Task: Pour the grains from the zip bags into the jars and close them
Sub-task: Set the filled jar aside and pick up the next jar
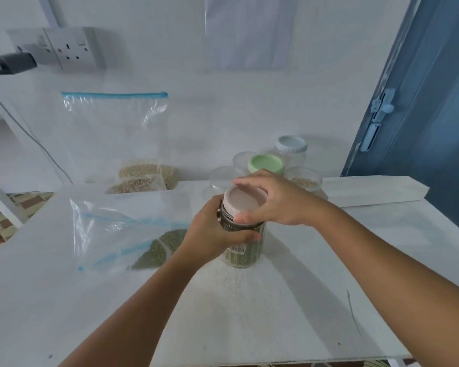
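White counter (276,300) against a pale wall carries everything; far left of the fingers a tall zip bag (117,133) stands with tan grains at its bottom, and nearer lies a flat zip bag (122,234) holding leftover green grains. Left hand (212,231) grips the jar (243,250) of green grains while right hand (273,200) curls its fingers (245,182) round the pink lid (245,202), apparently closing it. Behind stand more jars, a green lid (266,163), a blue lid (291,144). One jar nearly done, tan grains remain; thread engagement is hidden
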